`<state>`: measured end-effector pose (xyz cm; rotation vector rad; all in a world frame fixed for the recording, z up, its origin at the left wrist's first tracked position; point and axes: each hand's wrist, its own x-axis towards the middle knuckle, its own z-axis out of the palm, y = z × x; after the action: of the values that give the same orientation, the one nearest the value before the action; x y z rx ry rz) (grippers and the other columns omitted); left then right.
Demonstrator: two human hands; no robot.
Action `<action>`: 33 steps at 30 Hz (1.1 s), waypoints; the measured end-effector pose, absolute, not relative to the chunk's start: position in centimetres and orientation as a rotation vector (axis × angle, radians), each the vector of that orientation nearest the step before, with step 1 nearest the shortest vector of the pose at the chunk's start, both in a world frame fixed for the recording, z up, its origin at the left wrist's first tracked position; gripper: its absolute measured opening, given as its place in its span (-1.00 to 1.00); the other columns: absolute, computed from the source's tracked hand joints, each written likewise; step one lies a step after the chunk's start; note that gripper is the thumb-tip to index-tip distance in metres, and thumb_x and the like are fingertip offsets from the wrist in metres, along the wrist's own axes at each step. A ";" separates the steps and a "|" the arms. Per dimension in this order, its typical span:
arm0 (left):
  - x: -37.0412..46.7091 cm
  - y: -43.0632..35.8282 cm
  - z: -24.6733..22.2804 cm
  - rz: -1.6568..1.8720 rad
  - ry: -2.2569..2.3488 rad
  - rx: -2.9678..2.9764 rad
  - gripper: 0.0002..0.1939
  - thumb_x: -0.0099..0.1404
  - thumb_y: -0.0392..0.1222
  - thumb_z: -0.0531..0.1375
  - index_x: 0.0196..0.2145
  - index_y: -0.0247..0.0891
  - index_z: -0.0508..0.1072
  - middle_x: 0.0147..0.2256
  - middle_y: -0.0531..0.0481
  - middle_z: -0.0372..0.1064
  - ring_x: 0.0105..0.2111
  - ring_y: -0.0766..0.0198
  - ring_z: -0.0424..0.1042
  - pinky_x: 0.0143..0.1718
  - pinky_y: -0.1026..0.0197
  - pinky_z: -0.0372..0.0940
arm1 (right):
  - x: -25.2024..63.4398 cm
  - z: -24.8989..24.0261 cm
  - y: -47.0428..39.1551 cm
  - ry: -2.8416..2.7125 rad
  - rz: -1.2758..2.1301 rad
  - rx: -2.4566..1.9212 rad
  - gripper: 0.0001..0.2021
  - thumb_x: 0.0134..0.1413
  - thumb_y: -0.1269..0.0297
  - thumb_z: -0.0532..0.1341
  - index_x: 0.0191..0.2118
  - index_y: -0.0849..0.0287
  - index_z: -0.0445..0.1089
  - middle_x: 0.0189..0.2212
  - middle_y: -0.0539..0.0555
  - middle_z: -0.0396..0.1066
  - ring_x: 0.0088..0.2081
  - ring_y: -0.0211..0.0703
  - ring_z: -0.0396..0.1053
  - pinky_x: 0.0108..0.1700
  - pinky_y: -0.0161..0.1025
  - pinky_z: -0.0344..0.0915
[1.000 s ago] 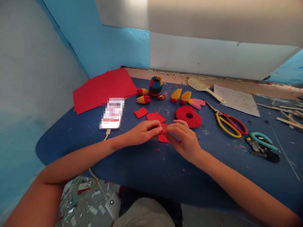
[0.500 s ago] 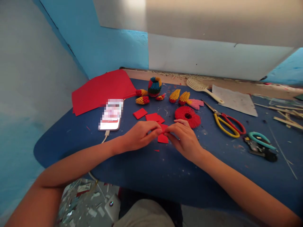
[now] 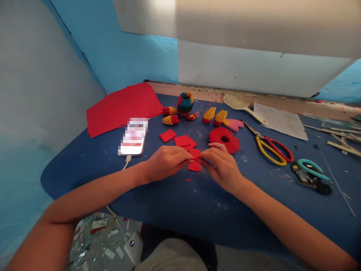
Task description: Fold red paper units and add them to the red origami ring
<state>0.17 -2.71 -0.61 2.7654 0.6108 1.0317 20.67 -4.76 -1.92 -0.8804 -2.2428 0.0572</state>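
The thumb and fingers of the left hand (image 3: 166,163) are closed on one end of a small red paper piece (image 3: 194,153), and those of the right hand (image 3: 221,163) pinch its other end, so the paper is probably kept taut and level between them; whether it is creased there is too small to tell. It sits above the middle of the desk (image 3: 169,203), nearer the near edge than the wall side, likely because both forearms reach that spot easily. Just below the fingertips lies another red piece (image 3: 194,166), and toward the far edge more red rectangles (image 3: 182,140) lie loosely overlapped, seemingly within easy reach. Beyond the right hand's fingers rests a red ring of folded paper (image 3: 216,140). Left of the hands, a lit phone (image 3: 132,136) lies flat with its cable toward the near edge, perhaps so its screen can be glanced at; large red sheets (image 3: 121,109) cover the far left corner, apparently out of the way. Along the far edge stand a multicoloured pot (image 3: 185,103) and yellow-and-red cones (image 3: 209,114). Toward the right end, the scissors (image 3: 258,135) and a turquoise-handled tool (image 3: 304,177) lie aside, untouched.
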 end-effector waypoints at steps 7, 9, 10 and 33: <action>0.0 -2.7 -0.1 0.738 0.677 2.838 -0.82 0.26 -0.22 0.06 -0.40 -0.33 0.40 -0.47 -0.04 0.42 -0.45 0.30 0.41 -0.42 0.30 0.26 | 20.3 -1.6 -4.9 -2.363 0.060 -0.802 -0.92 0.18 0.39 0.08 -0.32 0.17 0.30 -0.49 -0.01 0.42 -0.44 -0.28 0.37 -0.03 -0.10 0.22; -0.1 -2.6 -0.1 0.658 0.608 2.934 -0.79 0.28 -0.21 0.03 -0.43 -0.33 0.39 -0.48 -0.04 0.40 -0.46 0.30 0.39 -0.45 0.30 0.22 | 20.2 -1.4 -5.0 -2.417 0.060 -0.779 -0.90 0.18 0.39 0.06 -0.33 0.19 0.30 -0.50 0.00 0.41 -0.44 -0.27 0.37 -0.04 -0.09 0.23; 0.0 -2.6 -0.2 0.637 0.568 2.974 -0.77 0.29 -0.22 0.01 -0.43 -0.33 0.38 -0.47 -0.05 0.40 -0.46 0.30 0.38 -0.46 0.30 0.21 | 20.2 -1.4 -5.1 -2.428 0.066 -0.773 -0.90 0.19 0.40 0.06 -0.32 0.19 0.30 -0.50 0.01 0.41 -0.44 -0.27 0.36 -0.05 -0.09 0.23; -17.0 -0.4 -0.6 0.240 1.365 2.708 -0.60 0.37 -0.15 -0.15 -0.10 -0.02 0.45 0.18 0.02 0.00 0.20 -0.01 -0.08 0.15 -0.17 -0.10 | 21.5 -2.7 -4.4 -2.339 0.093 -0.908 -0.92 0.09 0.44 0.16 -0.26 0.17 0.27 -0.45 0.00 0.41 -0.43 -0.27 0.37 0.02 -0.02 0.19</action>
<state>-17.03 -0.36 -0.57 2.7075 1.3647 0.2397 21.49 -4.37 -2.66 -0.9083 -2.3386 0.0932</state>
